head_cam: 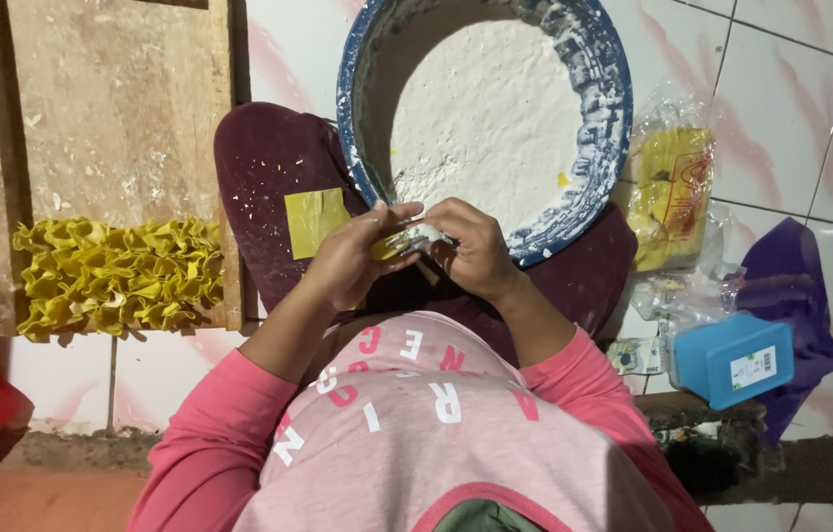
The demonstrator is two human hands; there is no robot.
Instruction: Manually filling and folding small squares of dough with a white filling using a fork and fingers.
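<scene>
My left hand [347, 264] cups a small yellow dough wrapper [383, 249] over my lap. My right hand [475, 248] meets it from the right and grips a small shiny metal utensil [414, 239] whose tip rests on the wrapper. Just beyond both hands, a blue-rimmed bowl [596, 167] holds white paste [485, 118]. A flat square of yellow wrappers [314, 219] lies on my dark red trouser knee, beside the left hand.
A wooden board [111, 108] at left carries several folded yellow ruffled pieces [116, 276] along its near edge. To the right are a plastic bag of yellow sheets [674, 192], a blue lidded box [732, 360] and a purple cloth [793, 281] on the white tiled floor.
</scene>
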